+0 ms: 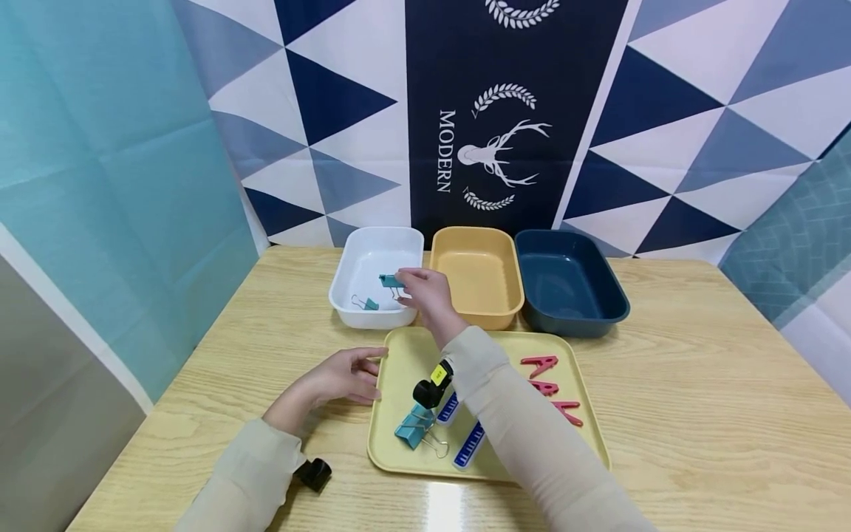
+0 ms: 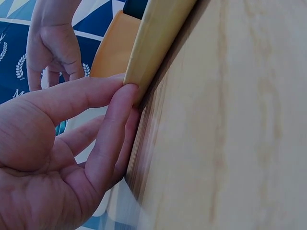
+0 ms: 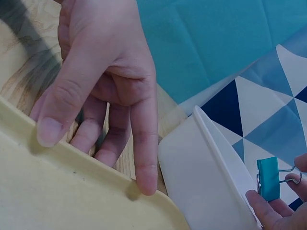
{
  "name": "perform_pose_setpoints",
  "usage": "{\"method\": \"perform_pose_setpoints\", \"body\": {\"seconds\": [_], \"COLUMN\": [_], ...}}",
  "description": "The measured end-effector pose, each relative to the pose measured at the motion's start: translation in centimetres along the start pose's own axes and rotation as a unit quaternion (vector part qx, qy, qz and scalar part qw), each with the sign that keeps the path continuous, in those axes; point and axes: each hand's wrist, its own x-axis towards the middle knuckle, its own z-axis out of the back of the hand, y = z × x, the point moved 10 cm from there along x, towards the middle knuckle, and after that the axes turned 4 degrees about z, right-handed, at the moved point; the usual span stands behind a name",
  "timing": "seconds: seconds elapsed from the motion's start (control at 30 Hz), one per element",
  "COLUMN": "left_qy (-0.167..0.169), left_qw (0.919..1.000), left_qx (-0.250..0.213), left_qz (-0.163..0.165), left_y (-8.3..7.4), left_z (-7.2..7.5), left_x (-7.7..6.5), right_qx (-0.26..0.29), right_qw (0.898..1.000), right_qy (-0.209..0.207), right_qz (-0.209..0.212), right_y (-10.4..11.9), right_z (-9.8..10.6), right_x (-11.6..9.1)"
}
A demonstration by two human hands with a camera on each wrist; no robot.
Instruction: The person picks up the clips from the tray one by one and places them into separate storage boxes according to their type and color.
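Note:
My right hand [image 1: 431, 292] is over the white bin [image 1: 340, 284] and grips a teal binder clip [image 1: 389, 281] between thumb and fingers. The right wrist view shows this binder clip [image 3: 268, 178] held by its wire handles and body, beside the bin's wall. Another small teal binder clip [image 1: 371, 304] lies inside the bin. At the left edge of the yellow tray [image 1: 399, 362], my left hand [image 1: 346, 375] holds the rim. Its thumb [image 3: 50, 129] and index fingertip [image 3: 146, 184] lie on the rim, with the other fingers curled along the outside.
On the tray lie a larger teal binder clip [image 1: 414, 427], blue-and-white strips [image 1: 469, 446] partly under my right arm, and red clothespins [image 1: 540, 365]. A yellow bin [image 1: 488, 321] and a dark blue bin [image 1: 573, 325] stand right of the white one, against the patterned backdrop [image 1: 359, 111].

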Motion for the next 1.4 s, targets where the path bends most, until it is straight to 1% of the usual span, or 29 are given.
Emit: {"method": "perform_pose_setpoints", "body": {"seconds": [0.1, 0.37, 0.6, 0.77, 0.9, 1.0, 1.2, 1.4], "left_qy": [0.0, -0.002, -0.004, -0.005, -0.008, -0.009, -0.011, -0.012], "left_qw": [1.0, 1.0, 1.0, 1.0, 0.9999, 0.9999, 0.9999, 0.9998], "left_qx": [0.002, 0.005, 0.004, -0.001, -0.003, 0.0, -0.003, -0.01], "left_qz": [-0.001, 0.003, 0.004, 0.007, 0.01, 0.009, 0.012, 0.013], "left_y": [0.0, 0.1, 0.1, 0.1, 0.0, 0.0, 0.0, 0.0], "left_z": [0.0, 0.0, 0.1, 0.0, -0.1, -0.1, 0.0, 0.0], "left_x": [0.2, 0.2, 0.1, 0.1, 0.1, 0.1, 0.2, 0.1], "right_qx": [0.004, -0.006, 0.005, 0.013, 0.009, 0.017, 0.06, 0.057], "right_qw": [1.0, 1.0, 1.0, 0.999, 1.0, 1.0, 0.998, 0.998], "right_qy": [-0.001, -0.011, -0.017, -0.02, -0.015, -0.007, 0.005, 0.007], "right_qz": [-0.003, -0.021, -0.02, -0.023, -0.025, -0.019, -0.003, 0.008], "right_y": [0.0, -0.1, 0.0, -0.3, -0.4, -0.2, 0.3, 0.9], "right_z": [-0.1, -0.4, -1.0, -0.9, -0.8, -0.8, -0.7, -0.6], "right_x": [0.2, 0.6, 1.0, 1.4, 1.5, 1.4, 1.1, 0.5]}}
